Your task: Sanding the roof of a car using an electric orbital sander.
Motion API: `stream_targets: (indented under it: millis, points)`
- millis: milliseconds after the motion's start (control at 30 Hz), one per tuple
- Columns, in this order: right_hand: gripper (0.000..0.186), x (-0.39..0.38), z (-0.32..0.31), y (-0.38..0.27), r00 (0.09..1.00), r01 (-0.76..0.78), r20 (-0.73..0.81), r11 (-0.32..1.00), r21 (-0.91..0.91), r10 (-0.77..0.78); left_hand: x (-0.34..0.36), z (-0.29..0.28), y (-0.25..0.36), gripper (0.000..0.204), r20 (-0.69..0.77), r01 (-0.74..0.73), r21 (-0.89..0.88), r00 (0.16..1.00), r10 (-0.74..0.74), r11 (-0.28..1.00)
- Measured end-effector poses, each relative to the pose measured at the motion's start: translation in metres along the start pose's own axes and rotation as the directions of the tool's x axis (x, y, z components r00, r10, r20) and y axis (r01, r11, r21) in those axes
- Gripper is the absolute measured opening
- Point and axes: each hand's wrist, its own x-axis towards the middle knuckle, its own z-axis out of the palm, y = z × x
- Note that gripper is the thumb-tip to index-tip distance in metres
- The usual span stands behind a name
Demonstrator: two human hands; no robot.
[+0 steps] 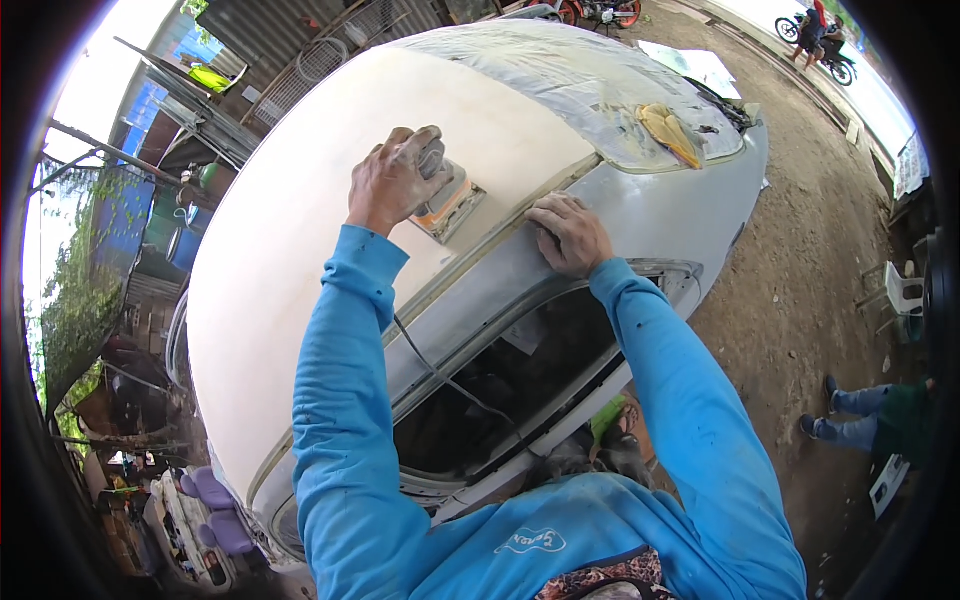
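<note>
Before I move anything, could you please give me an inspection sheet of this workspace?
Surface: pale car roof, with a seam along its near side.
Job's things: orange-and-grey sander on the roof.
Clutter: yellow item, perhaps a glove, on the covered windscreen.
Hands: left hand grips the sander; right hand rests near the roof's edge, holding nothing visible.
Cables: one cable crosses the window; its upper end is hidden behind the left sleeve.
Surroundings: dirt ground, white chair and a person at right; motorbikes beyond.
</note>
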Motion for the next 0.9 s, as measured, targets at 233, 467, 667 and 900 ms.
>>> stream_targets:
  millis: [233,467,667,900]
  points:
    - [0.029,-0.002,0.003,0.003,1.0,0.024,-0.003,0.999,0.021,-0.024,-0.08,-0.036,-0.112,0.059,-0.081,0.41,0.167,0.912,-0.402,0.897]
    - [0.028,-0.001,0.004,0.002,0.999,0.032,-0.014,0.999,-0.01,-0.032,-0.248,-0.091,-0.223,0.063,-0.158,0.692,0.284,0.717,-0.679,0.664]
    - [0.029,0.003,0.003,-0.001,0.999,0.044,-0.031,0.999,-0.02,-0.045,-0.396,-0.133,-0.255,0.065,-0.232,0.865,0.37,0.44,-0.868,0.339]
    - [0.03,-0.002,0.007,0.002,0.999,0.02,-0.034,0.997,-0.068,-0.022,-0.414,-0.134,-0.219,0.059,-0.238,0.848,0.376,0.478,-0.845,0.374]
